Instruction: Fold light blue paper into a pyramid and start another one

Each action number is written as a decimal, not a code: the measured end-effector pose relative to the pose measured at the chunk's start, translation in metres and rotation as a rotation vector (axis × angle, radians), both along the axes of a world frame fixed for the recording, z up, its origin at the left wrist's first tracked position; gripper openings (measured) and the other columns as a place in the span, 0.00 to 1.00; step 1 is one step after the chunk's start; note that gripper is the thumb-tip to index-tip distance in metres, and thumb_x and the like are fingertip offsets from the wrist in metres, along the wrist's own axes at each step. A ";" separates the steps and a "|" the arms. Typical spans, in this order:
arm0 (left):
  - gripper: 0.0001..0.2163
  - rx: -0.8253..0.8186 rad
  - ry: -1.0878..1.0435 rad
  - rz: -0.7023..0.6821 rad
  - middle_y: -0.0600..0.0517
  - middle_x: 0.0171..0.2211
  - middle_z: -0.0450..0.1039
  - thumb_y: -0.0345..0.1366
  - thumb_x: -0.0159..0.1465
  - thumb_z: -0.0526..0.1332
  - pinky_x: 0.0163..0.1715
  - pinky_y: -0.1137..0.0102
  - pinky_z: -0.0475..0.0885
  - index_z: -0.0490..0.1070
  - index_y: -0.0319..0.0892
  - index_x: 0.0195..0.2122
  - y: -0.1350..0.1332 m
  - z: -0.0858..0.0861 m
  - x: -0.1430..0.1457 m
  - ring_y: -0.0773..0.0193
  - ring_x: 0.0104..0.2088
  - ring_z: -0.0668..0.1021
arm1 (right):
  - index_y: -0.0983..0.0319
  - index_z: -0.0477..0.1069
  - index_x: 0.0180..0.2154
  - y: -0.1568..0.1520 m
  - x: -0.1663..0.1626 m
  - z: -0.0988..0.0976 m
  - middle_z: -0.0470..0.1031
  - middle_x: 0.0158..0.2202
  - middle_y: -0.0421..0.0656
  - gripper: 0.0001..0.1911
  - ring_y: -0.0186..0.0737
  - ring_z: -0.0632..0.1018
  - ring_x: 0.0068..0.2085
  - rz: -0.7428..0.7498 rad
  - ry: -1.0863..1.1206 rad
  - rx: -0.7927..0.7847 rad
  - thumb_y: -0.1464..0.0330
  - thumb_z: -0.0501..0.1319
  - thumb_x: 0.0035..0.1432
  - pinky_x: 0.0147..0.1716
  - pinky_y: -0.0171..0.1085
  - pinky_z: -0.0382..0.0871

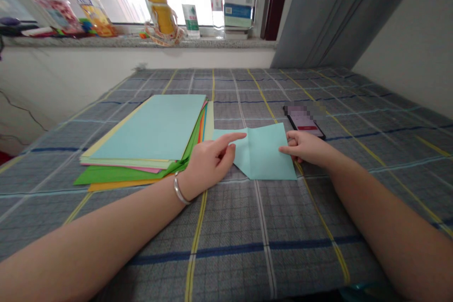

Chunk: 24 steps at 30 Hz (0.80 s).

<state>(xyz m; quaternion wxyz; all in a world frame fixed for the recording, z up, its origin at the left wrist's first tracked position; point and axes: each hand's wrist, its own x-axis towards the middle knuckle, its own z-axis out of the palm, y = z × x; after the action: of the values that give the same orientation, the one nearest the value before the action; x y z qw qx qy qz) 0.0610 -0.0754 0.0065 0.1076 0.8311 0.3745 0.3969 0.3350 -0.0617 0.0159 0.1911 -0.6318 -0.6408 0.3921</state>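
A light blue sheet of paper point(264, 153), partly folded, lies on the checked cloth in front of me. My left hand point(208, 163) rests on its left part, index finger stretched along the fold and the other fingers curled. A silver bracelet circles that wrist. My right hand point(306, 147) pinches the sheet's right edge between thumb and fingers.
A stack of coloured paper point(148, 139), light blue on top, lies to the left. A phone point(304, 120) sits just beyond my right hand. The grey checked cloth point(247, 236) covers the surface. Bottles and boxes point(191, 9) line the windowsill; a grey curtain point(329, 14) hangs at the right.
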 end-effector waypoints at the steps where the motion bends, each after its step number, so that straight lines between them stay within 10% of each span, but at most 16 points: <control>1: 0.14 0.079 0.055 -0.033 0.59 0.17 0.63 0.34 0.67 0.52 0.26 0.72 0.64 0.72 0.42 0.50 0.000 0.000 0.000 0.69 0.20 0.67 | 0.60 0.63 0.33 0.000 0.000 0.000 0.67 0.19 0.34 0.10 0.31 0.70 0.19 -0.011 -0.007 -0.001 0.70 0.65 0.53 0.15 0.29 0.63; 5: 0.14 0.187 0.318 -0.096 0.48 0.38 0.75 0.34 0.68 0.52 0.43 0.63 0.70 0.74 0.41 0.49 0.005 -0.002 0.003 0.61 0.38 0.74 | 0.60 0.62 0.38 -0.001 -0.003 -0.002 0.70 0.22 0.35 0.11 0.32 0.72 0.19 -0.095 -0.036 0.004 0.71 0.63 0.55 0.16 0.31 0.65; 14: 0.23 0.031 0.665 -0.121 0.41 0.64 0.60 0.47 0.69 0.51 0.57 0.46 0.63 0.63 0.46 0.62 0.003 -0.007 0.007 0.45 0.60 0.66 | 0.65 0.53 0.61 -0.003 -0.007 0.000 0.76 0.27 0.39 0.35 0.34 0.72 0.19 -0.203 -0.050 0.017 0.69 0.64 0.55 0.16 0.33 0.67; 18: 0.26 -0.026 0.743 -0.136 0.43 0.67 0.55 0.50 0.68 0.52 0.58 0.36 0.56 0.57 0.49 0.66 0.001 -0.007 0.006 0.40 0.64 0.60 | 0.61 0.49 0.66 -0.002 0.004 -0.001 0.76 0.27 0.38 0.38 0.37 0.75 0.22 -0.070 -0.062 0.125 0.70 0.60 0.56 0.21 0.34 0.69; 24: 0.28 -0.060 0.726 -0.225 0.43 0.68 0.51 0.50 0.66 0.56 0.56 0.32 0.54 0.55 0.50 0.66 0.002 -0.004 0.005 0.39 0.66 0.57 | 0.58 0.69 0.56 0.003 0.026 -0.009 0.77 0.32 0.41 0.26 0.37 0.75 0.28 0.255 -0.302 0.312 0.73 0.58 0.54 0.29 0.35 0.69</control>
<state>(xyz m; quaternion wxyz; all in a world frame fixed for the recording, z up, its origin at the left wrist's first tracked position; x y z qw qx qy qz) 0.0660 -0.0730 0.0023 0.0352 0.9499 0.3062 0.0510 0.3610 -0.0587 0.0070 0.1374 -0.5600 -0.7893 0.2109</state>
